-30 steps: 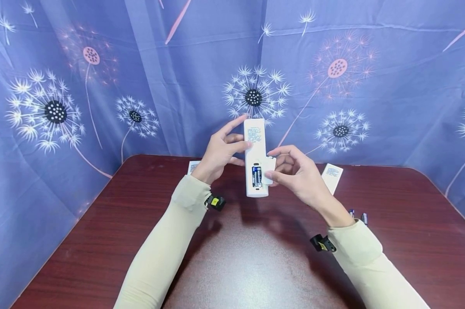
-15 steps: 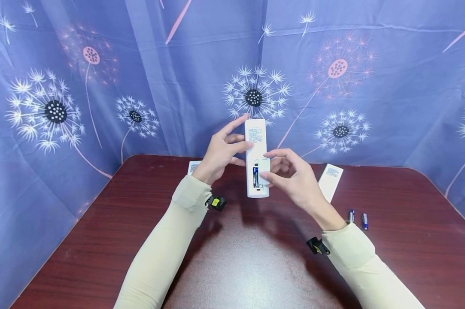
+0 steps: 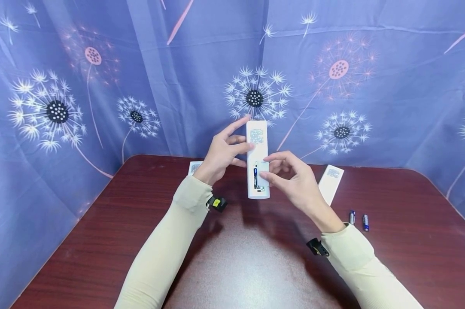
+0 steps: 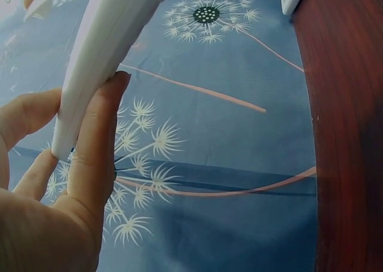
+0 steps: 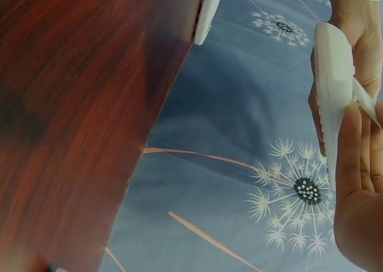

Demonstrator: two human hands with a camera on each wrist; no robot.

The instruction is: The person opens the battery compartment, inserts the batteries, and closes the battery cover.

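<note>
My left hand [image 3: 225, 151] grips a white remote control [image 3: 257, 150] upright above the table, its back toward the head camera. Fingers and thumb press its two faces in the left wrist view, where the remote's narrow side [image 4: 96, 63] shows. Low on the back, the battery compartment is uncovered on its left side, with a blue-and-black battery [image 3: 256, 177] in it. Between thumb and fingers, my right hand [image 3: 299, 182] pinches the white battery cover [image 3: 263, 171], which overlaps the compartment's right part. Seen from the right wrist, the cover [image 5: 364, 101] stands tilted off the remote's back.
A second white remote [image 3: 330, 183] lies behind the right forearm, and another [image 3: 195, 166] is partly hidden by the left wrist. Two loose batteries [image 3: 366, 222] lie on the dark red table [image 3: 232, 266] at right. A blue dandelion-print curtain [image 3: 201, 77] hangs behind the table.
My right hand has brought the battery cover leftward from the remote's right edge to over the compartment, hiding one of the two batteries. The left hand and remote have barely moved.
</note>
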